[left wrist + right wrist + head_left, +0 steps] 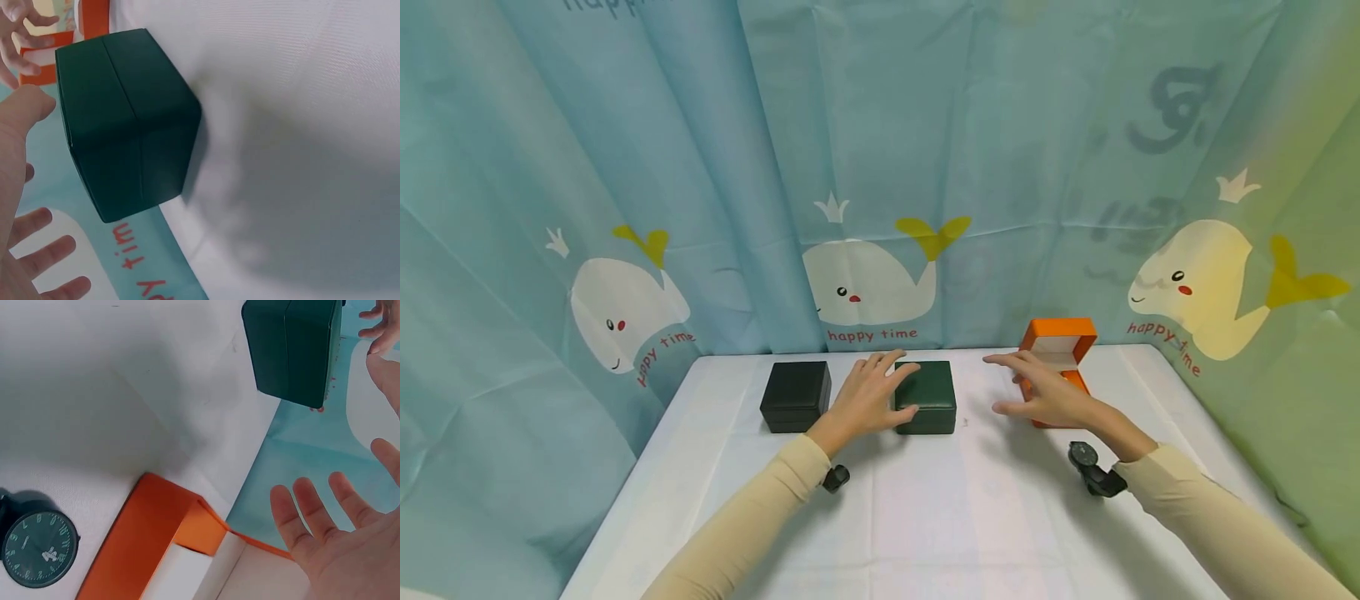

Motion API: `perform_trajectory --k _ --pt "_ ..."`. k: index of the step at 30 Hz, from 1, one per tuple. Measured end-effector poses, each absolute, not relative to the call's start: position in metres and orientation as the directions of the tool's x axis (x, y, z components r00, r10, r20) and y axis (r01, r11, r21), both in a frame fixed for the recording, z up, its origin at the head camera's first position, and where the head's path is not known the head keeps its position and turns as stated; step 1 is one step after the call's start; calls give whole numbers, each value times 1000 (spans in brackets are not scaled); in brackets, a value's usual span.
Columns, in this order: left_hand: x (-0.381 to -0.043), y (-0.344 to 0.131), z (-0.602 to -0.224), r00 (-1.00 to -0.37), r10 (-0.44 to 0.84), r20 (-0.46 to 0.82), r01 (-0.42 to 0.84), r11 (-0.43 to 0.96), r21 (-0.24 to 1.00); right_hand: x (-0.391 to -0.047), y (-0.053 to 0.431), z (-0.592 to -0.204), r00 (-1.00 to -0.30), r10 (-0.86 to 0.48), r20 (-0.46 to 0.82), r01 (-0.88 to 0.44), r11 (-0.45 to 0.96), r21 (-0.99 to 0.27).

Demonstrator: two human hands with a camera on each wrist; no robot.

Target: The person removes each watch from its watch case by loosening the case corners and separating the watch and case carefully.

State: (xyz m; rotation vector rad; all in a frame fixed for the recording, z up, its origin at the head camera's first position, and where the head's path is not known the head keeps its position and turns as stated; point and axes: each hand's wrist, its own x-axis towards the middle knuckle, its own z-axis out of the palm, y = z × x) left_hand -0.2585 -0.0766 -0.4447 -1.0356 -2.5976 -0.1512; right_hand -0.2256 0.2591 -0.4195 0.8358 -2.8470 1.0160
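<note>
My left hand [867, 393] hovers over the left side of a closed dark green box [931, 392], fingers spread and holding nothing. In the left wrist view, the green box [125, 125] stands just beyond the thumb, apart from it. My right hand [1045, 396] is held in front of an orange box [1060, 333] with its lid raised and a pale lining; its fingers are extended and hold nothing. A dark wristwatch [40, 547] with a numbered dial lies on the table near the orange box. The right hand partly hides the orange box's inside.
A closed black box [796, 396] stands left of the green one. The white-covered table [910, 533] meets a blue curtain [865, 100] with whale prints at its back edge. Beside the left sleeve shows a small dark object [837, 477], its kind unclear.
</note>
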Motion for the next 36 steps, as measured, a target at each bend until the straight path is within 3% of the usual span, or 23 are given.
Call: perform_trajectory --k 18,29,36 --pt "-260 -96 -459 -667 619 414 718 683 136 -237 238 -432 -859 -500 113 -437 600 -670" --pt "-259 -106 -473 -743 565 360 667 672 321 -243 224 -437 -853 -510 114 -436 576 -692" --pt "-259 -106 -478 -800 555 228 590 661 464 -249 215 -441 -832 -541 121 -465 562 -684"
